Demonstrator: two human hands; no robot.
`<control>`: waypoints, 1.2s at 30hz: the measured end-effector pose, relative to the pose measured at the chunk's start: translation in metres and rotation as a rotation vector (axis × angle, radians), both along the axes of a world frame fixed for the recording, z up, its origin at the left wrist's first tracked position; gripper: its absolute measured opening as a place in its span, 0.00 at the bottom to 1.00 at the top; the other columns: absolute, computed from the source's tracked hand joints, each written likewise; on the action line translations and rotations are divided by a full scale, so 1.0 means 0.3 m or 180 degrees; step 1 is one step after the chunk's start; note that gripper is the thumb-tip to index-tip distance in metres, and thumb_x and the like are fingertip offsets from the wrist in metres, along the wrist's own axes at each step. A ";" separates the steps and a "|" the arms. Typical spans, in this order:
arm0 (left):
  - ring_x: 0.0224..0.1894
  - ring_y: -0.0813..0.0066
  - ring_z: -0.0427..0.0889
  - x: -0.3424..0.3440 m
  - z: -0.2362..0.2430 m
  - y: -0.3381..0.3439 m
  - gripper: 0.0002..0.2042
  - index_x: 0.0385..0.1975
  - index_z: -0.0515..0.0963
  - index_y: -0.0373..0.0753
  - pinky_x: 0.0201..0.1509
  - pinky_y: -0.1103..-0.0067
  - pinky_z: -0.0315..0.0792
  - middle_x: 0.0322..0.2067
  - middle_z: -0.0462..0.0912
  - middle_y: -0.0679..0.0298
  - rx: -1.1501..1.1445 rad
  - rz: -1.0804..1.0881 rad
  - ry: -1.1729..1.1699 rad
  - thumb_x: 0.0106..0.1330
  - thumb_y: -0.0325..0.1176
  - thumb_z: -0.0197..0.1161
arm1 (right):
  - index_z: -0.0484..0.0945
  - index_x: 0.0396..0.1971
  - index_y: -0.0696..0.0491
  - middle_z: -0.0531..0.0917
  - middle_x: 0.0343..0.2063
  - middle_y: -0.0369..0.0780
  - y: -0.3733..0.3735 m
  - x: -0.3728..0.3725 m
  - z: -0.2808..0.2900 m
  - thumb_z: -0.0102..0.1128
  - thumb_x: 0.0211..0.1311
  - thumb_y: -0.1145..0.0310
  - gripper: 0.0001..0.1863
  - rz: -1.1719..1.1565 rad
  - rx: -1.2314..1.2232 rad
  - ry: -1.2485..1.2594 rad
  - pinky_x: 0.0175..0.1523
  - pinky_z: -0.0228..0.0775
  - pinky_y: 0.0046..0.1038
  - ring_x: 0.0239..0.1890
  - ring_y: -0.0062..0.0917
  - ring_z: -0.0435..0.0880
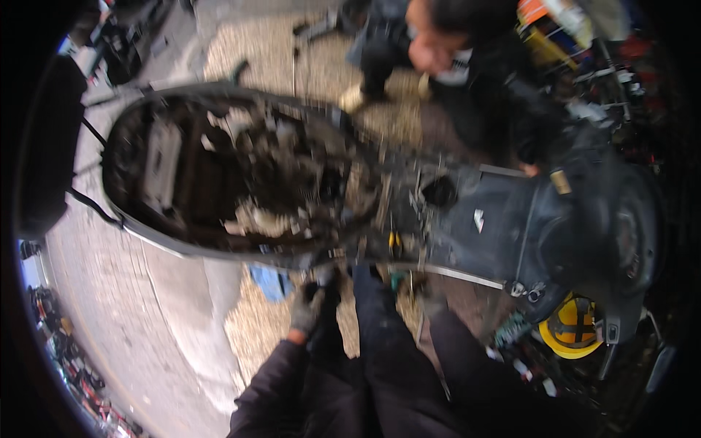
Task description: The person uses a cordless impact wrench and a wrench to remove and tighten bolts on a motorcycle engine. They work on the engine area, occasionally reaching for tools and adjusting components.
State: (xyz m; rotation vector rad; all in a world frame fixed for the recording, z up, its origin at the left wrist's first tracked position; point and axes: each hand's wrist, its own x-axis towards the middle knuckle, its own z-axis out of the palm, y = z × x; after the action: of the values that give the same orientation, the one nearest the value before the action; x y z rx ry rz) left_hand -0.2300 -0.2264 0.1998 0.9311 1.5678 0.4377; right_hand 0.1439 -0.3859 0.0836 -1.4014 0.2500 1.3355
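A partly stripped scooter (482, 201) stretches across the view in front of me, its seat off and the inside of its rear body (197, 171) exposed. My left hand (305, 310), in a grey glove, is just below the scooter's near edge; blur hides what its fingers do. My right hand (434, 301), also gloved, is further right beside the near edge, smeared by motion. Close to it is a small green thing (396, 280) that I cannot make out. Yellow-handled pliers (395, 242) lie on the scooter's middle section.
Across the scooter another person (467, 80) leans in, one hand (529, 169) at its front part. A yellow hard hat (573, 328) sits at the right. A blue cloth (270, 282) lies on the cardboard-like mat (255, 321). Cluttered parts (621, 87) fill the far right.
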 end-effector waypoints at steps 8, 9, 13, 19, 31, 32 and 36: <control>0.48 0.61 0.83 -0.170 0.268 0.129 0.22 0.51 0.74 0.31 0.52 0.72 0.75 0.45 0.83 0.50 0.0704 -0.0601 0.0222 0.62 0.38 0.65 | 0.76 0.44 0.48 0.72 0.25 0.37 -0.360 0.043 0.235 0.43 0.71 0.66 0.11 -0.0235 -0.0808 0.1335 0.35 0.63 0.29 0.26 0.30 0.69; 0.48 0.61 0.83 -0.167 0.288 0.136 0.21 0.51 0.74 0.31 0.52 0.72 0.75 0.45 0.83 0.50 0.0773 -0.0625 0.0324 0.62 0.38 0.65 | 0.76 0.43 0.49 0.70 0.24 0.37 -0.384 0.023 0.267 0.40 0.75 0.67 0.12 -0.0451 -0.0908 0.1426 0.38 0.64 0.29 0.28 0.29 0.68; 0.47 0.61 0.83 -0.113 0.310 0.137 0.19 0.50 0.75 0.31 0.52 0.71 0.74 0.45 0.83 0.52 0.1415 -0.1147 0.0413 0.63 0.36 0.65 | 0.68 0.60 0.50 0.76 0.53 0.43 -0.474 -0.094 0.388 0.48 0.67 0.69 0.22 -0.1720 0.1709 0.2185 0.36 0.72 0.25 0.35 0.27 0.79; 0.24 0.79 0.74 0.081 0.264 -0.053 0.05 0.38 0.76 0.40 0.25 0.83 0.68 0.25 0.75 0.70 0.0512 -0.1697 -0.0618 0.65 0.28 0.59 | 0.75 0.49 0.51 0.79 0.48 0.45 -0.846 -0.128 0.613 0.49 0.63 0.65 0.15 0.1960 -0.1045 -0.2797 0.44 0.74 0.30 0.42 0.31 0.81; 0.16 0.84 0.67 0.709 0.429 -0.939 0.10 0.22 0.67 0.48 0.17 0.82 0.60 0.16 0.63 0.75 -0.0859 -0.3823 -0.1048 0.63 0.28 0.57 | 0.80 0.16 0.47 0.78 0.13 0.40 -2.336 -0.761 0.728 0.62 0.51 0.64 0.08 0.2338 -0.3448 -0.3556 0.33 0.75 0.37 0.25 0.35 0.84; 0.16 0.81 0.69 0.754 0.439 -0.983 0.08 0.23 0.69 0.46 0.17 0.82 0.62 0.16 0.65 0.74 -0.0780 -0.4113 -0.0746 0.64 0.29 0.56 | 0.82 0.21 0.50 0.80 0.16 0.41 -2.386 -0.800 0.746 0.65 0.52 0.62 0.09 0.1247 -0.3418 -0.2922 0.33 0.77 0.36 0.25 0.34 0.85; 0.16 0.74 0.76 0.926 0.390 -1.055 0.06 0.24 0.76 0.42 0.16 0.76 0.66 0.15 0.70 0.69 -0.0047 -0.5455 -0.0502 0.62 0.31 0.55 | 0.83 0.27 0.58 0.83 0.20 0.44 -2.450 -0.878 0.821 0.65 0.56 0.61 0.13 -0.1397 -0.3065 -0.0533 0.25 0.79 0.34 0.22 0.31 0.85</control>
State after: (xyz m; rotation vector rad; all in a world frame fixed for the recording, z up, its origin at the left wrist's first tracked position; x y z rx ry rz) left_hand 0.0477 -0.5430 0.3168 1.7619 0.2280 -0.7033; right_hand -0.1195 -1.1208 0.3298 -2.0641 1.1234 0.7147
